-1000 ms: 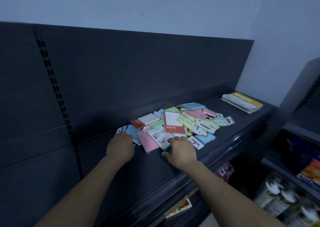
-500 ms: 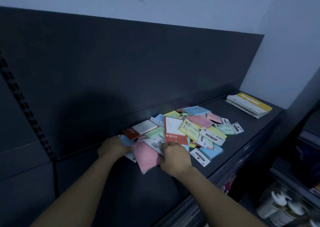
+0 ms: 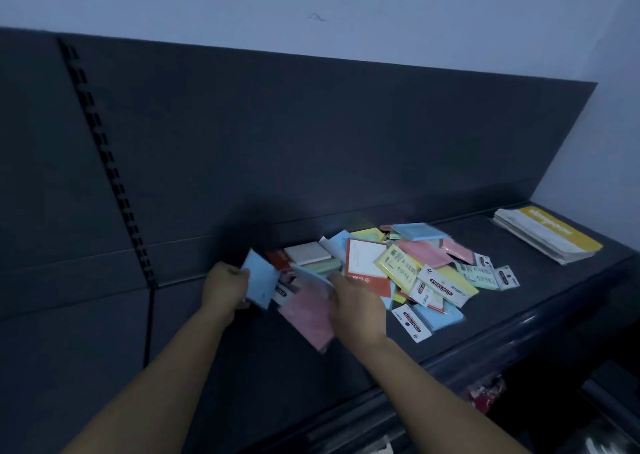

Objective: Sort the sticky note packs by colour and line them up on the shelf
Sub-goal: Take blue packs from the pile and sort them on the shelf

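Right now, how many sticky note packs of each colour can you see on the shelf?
Blue packs: 3, one held in the left hand
Pink packs: 3
Yellow packs: 3
Green packs: 2
Red packs: 2
White packs: 1
Total: 14 showing; the pile overlaps, so more may be hidden.

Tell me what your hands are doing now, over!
Left hand gripping a blue pack. Right hand on a pink pack, grip unclear. Pile unsorted. Nothing blocking the shelf.
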A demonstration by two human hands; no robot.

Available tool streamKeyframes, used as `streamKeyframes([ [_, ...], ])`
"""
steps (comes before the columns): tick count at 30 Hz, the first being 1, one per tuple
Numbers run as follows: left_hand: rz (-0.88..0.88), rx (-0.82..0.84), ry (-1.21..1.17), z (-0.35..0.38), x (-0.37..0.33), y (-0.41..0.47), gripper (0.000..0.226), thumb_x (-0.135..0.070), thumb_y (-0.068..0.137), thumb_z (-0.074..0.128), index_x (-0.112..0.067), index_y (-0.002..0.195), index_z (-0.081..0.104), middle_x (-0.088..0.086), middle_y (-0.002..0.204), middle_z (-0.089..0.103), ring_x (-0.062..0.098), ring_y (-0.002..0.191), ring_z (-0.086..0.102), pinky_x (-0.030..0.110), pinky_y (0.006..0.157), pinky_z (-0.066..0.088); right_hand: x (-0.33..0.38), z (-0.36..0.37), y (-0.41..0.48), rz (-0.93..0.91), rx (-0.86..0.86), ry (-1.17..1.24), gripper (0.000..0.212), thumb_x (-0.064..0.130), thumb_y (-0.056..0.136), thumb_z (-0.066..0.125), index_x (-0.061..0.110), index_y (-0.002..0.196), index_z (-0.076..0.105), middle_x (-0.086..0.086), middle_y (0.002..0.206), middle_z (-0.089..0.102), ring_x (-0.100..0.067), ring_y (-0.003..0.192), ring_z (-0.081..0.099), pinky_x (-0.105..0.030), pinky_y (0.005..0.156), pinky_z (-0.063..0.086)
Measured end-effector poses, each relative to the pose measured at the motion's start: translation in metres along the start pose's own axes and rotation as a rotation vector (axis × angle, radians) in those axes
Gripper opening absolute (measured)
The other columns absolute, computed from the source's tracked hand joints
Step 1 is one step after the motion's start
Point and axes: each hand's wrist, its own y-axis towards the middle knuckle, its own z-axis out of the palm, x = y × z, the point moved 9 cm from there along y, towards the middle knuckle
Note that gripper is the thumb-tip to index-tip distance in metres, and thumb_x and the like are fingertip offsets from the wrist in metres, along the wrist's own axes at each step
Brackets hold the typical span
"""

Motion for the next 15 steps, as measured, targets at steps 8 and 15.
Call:
streamKeyframes([
  [8, 0.091, -0.267, -0.301, -0.079, -0.004, -0.078, 0.014, -0.001, 0.091, 0.055, -0.008, 0.102, 0.053, 0.007, 0.094, 0.058, 0.023, 0.08, 0.063, 0.035, 0.057, 0.056, 0.072, -0.016, -0.029, -0.188, -0.069, 0.358, 0.018, 0.017, 0.094, 0.05, 0.008, 0.107, 0.058, -0.01, 0.101, 0.06, -0.03, 0.087, 0.056, -0.037, 0.068, 0.041],
  [15, 0.071, -0.416, -0.385, -0.164, 0.029, -0.144, 0.011, -0.002, 0.092, 0.052, -0.006, 0.097, 0.061, 0.016, 0.093, 0.069, 0.027, 0.071, 0.065, 0.032, 0.054, 0.05, 0.17, -0.016, -0.067, -0.389, 0.008, 0.531, 0.011, 0.016, 0.098, 0.043, 0.012, 0.092, 0.051, 0.0, 0.086, 0.052, -0.021, 0.074, 0.047, -0.031, 0.062, 0.033],
])
